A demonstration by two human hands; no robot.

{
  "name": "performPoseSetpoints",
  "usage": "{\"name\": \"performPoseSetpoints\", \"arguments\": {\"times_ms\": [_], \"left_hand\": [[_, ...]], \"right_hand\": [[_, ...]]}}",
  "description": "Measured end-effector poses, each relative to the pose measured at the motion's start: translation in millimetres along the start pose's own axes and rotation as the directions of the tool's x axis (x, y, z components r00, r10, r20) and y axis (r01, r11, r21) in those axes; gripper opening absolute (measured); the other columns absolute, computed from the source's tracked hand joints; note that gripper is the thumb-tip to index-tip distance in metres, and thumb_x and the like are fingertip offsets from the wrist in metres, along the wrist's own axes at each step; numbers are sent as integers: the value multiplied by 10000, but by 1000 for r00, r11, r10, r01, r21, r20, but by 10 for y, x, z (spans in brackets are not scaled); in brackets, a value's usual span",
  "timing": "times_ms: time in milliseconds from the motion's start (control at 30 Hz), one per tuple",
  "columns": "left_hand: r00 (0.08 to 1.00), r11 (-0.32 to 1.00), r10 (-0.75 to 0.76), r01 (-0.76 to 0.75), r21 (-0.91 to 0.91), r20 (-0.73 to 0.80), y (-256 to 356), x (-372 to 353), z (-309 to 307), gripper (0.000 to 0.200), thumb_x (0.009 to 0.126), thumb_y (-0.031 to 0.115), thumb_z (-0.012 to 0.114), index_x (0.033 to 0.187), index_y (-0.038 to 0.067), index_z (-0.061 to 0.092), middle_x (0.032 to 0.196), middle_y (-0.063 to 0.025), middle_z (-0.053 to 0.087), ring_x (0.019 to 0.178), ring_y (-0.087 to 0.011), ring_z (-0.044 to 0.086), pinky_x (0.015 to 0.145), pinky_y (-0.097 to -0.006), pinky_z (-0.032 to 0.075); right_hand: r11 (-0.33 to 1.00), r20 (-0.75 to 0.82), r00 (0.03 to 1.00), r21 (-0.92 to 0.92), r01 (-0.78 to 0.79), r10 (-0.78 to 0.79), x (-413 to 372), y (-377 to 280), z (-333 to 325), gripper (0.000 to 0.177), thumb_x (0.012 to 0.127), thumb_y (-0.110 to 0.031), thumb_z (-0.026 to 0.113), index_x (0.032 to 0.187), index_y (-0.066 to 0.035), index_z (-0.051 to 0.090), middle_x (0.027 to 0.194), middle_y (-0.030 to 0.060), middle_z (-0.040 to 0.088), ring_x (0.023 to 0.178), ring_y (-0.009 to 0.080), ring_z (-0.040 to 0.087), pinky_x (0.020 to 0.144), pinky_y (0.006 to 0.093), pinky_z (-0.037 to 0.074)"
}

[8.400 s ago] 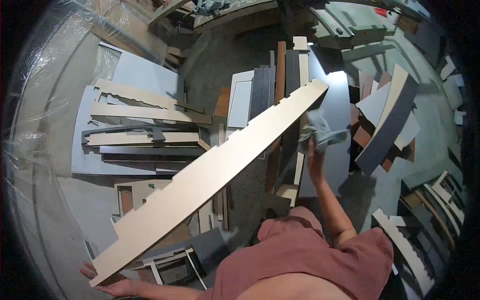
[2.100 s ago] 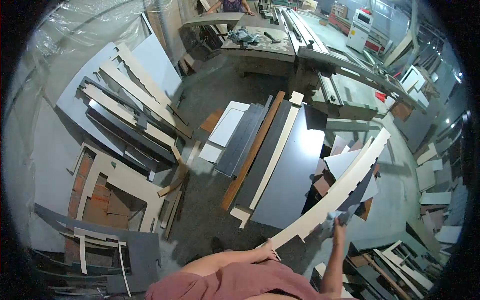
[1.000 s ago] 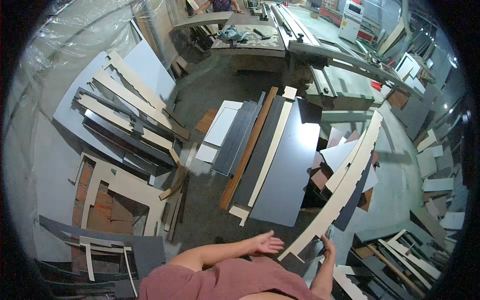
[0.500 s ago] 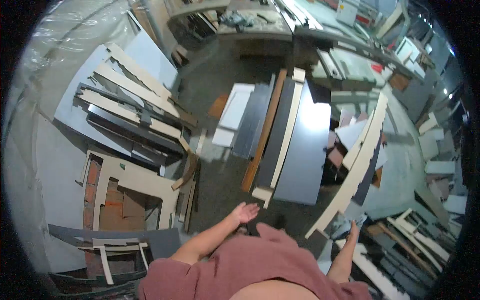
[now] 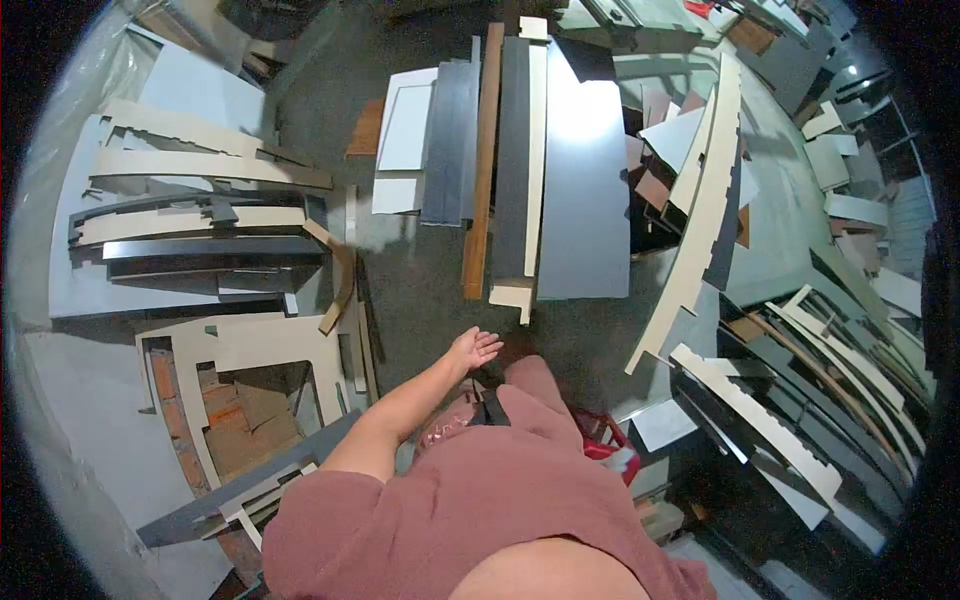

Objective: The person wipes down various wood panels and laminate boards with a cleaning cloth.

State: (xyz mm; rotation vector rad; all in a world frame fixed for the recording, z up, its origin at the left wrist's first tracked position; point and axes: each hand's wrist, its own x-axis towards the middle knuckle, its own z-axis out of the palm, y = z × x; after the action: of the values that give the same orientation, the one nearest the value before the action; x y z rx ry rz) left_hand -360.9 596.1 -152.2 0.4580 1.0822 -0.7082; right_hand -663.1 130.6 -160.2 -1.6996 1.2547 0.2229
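My left hand reaches forward with its palm up and fingers apart, holding nothing. It is nearest to a long cream strip, whose short crosspiece lies just beyond my fingertips. Beside that strip are a wide glossy grey panel, a dark grey board and a long brown wooden board. Further left lie grey boards and a white panel. My right hand is out of the frame.
Several cut cream and dark strips lie on a white sheet at left, above a cream frame-shaped board. A long notched cream strip stands at right, near piled offcuts. Something red is by my right side.
The view has tilted down and turned, so the boards appear higher in the frame. My right hand, open at the right before, has left the view. My left hand stays open.
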Motion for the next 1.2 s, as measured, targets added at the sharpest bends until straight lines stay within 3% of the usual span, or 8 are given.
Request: {"name": "performPoseSetpoints", "arguments": {"times_ms": [67, 367, 433, 500, 567, 800, 1067, 1200], "left_hand": [[1000, 967, 4, 4, 256, -30, -22, 142, 64, 427, 890, 337, 286, 1182, 29, 331, 1203, -124, 436, 1059, -321, 462, 876, -450, 351], [934, 923, 337, -304, 236, -118, 263, 964, 618, 586, 799, 380, 501, 1196, -20, 342, 1180, -232, 414, 1009, -352, 478, 872, -437, 350], [568, 350, 819, -383, 855, -81, 353, 1008, 738, 651, 726, 420, 575, 1158, -32, 394, 1150, -247, 430, 1032, -353, 453, 889, -415, 338], [586, 230, 809, -245, 942, -45, 446, 1091, 818, 704, 671, 416, 626, 1163, -31, 396, 1176, -236, 405, 1112, -352, 365, 922, -410, 296], [629, 201, 773, -125, 971, -79, 510, 1154, 883, 663, 660, 381, 647, 1138, -18, 419, 1164, -212, 412, 1106, -352, 367, 915, -425, 304], [578, 100, 804, 107, 989, -143, 514, 971, 1242, 653, 634, 312, 700, 1123, 0, 400, 1122, -195, 418, 1092, -366, 367, 883, -468, 339], [534, 118, 828, 132, 984, -171, 596, 822, 1375, 692, 611, 319, 720, 1130, 3, 390, 1163, -207, 403, 1094, -368, 376, 883, -463, 341], [669, 109, 724, 130, 985, -168, 742, 743, 1322, 669, 596, 352, 723, 1087, 3, 432, 1062, -206, 494, 1020, -350, 462, 832, -450, 390]], "right_hand": [[993, 32, 999, -115, 5, -1, -527, -341, 110, 535, 736, -413, 572, 986, 57, 522, 901, 146, 561, 766, 205, 521, 664, 326, 415], [835, 263, 963, -517, 188, -54, -1579, -2947, 1104, 527, 735, -435, 551, 948, 47, 527, 869, 177, 566, 746, 228, 533, 657, 340, 413], [809, 438, 898, -508, 296, -53, -805, -2227, 1137, 502, 730, -401, 552, 955, 46, 518, 867, 194, 562, 760, 262, 535, 672, 345, 411], [781, 596, 801, -475, 406, -55, -127, -2024, 1358, 478, 725, -368, 553, 961, 46, 509, 865, 210, 557, 774, 297, 537, 687, 350, 408], [745, 654, 742, -420, 518, -147, 71, -2181, 1490, 350, 747, -267, 575, 1002, -31, 530, 842, 92, 575, 762, 189, 509, 686, 315, 406], [829, 696, 707, -318, 461, -126, -171, -3719, 1844, 410, 732, -290, 571, 1029, -14, 512, 893, 134, 581, 850, 242, 528, 744, 333, 389], [758, 656, 717, -337, 559, -236, 227, -3840, 1877, 349, 695, -229, 548, 946, 12, 516, 737, 131, 552, 670, 241, 513, 630, 331, 402], [776, 641, 744, -365, 514, -191, 158, -3985, 1879, 345, 681, -201, 533, 955, 8, 513, 740, 140, 551, 686, 242, 516, 650, 332, 403]]}}
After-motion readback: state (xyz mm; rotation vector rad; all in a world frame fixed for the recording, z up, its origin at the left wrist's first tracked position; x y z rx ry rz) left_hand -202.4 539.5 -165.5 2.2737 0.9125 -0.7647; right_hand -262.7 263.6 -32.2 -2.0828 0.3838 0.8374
